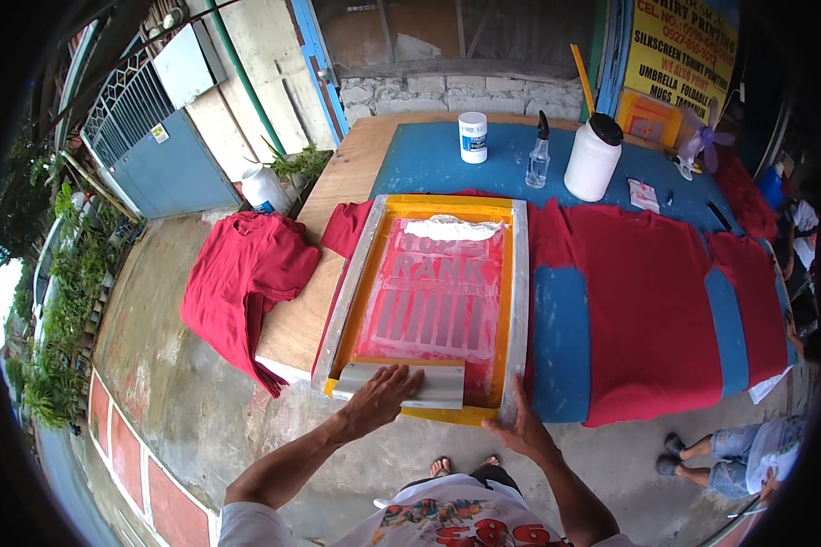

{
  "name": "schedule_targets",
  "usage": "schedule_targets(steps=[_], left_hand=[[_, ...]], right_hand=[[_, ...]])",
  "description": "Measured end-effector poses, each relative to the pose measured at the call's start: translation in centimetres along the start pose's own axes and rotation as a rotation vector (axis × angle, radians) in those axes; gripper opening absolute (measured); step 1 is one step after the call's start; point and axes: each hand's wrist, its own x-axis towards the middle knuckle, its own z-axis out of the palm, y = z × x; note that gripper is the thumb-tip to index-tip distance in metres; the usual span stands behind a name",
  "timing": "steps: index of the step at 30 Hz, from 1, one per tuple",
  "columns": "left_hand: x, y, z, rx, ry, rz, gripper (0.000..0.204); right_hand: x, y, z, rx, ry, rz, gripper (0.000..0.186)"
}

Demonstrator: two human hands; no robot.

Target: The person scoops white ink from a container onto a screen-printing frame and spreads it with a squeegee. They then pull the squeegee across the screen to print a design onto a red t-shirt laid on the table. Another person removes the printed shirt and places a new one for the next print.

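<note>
A screen printing frame (518,301) with orange tape along its inner edges lies over a red T-shirt (345,228) on the table. White ink (454,228) is heaped along the far end of its mesh, above a stencil of letters and vertical bars. Across the near end lies a wide, pale metal squeegee (444,385). My left hand (381,399) grips the squeegee from above, its fingers over the top; their undersides are hidden. At the frame's near right corner, my right hand (525,428) holds the rail with the thumb and fingers around it.
More red shirts (643,301) lie flat on the blue tabletop to the right; a red shirt pile (246,273) hangs over the left edge. Farther back stand a white jar (472,141), a spray bottle (538,159) and a large white tub (595,159). Another person (748,456) is at the right.
</note>
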Motion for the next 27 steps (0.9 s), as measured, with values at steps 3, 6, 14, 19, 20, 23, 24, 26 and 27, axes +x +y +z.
schedule_targets(steps=[3,6,14,19,20,23,24,26,27], left_hand=[[1.0,0.4,-0.3,-0.076,0.171,-0.071,0.065],[2.2,0.8,-1.8,-0.073,0.136,-0.281,0.063],[14.2,-7.7,-9.3,-0.015,0.24,-0.13,0.063],[27.3,-17.0,-8.6,0.121,0.265,-0.052,0.057],[29.8,-18.8,-8.0,0.106,0.217,-0.066,0.057],[35.6,-22.9,-5.4,0.092,0.197,-0.024,0.055],[37.0,-23.8,-4.5,0.091,0.173,-0.023,0.055],[38.4,-25.1,-3.1,0.104,0.144,-0.012,0.057],[38.8,-25.6,-2.6,0.102,0.103,-0.016,0.058]], right_hand=[[0.3,0.5,0.7,0.022,0.036,-0.016,0.13],[0.3,0.7,1.3,-0.063,0.084,-0.044,0.132],[0.2,0.3,1.4,-0.112,0.109,-0.05,0.135],[0.3,0.2,1.5,-0.046,0.138,-0.018,0.136],[0.4,0.0,1.3,-0.064,0.13,-0.016,0.136],[0.5,-1.3,1.1,-0.08,0.11,0.054,0.138],[0.6,-1.8,1.0,-0.078,0.103,0.065,0.138],[0.5,-2.8,0.8,-0.036,0.074,0.138,0.139],[0.5,-3.1,0.7,0.003,0.053,0.197,0.141]])
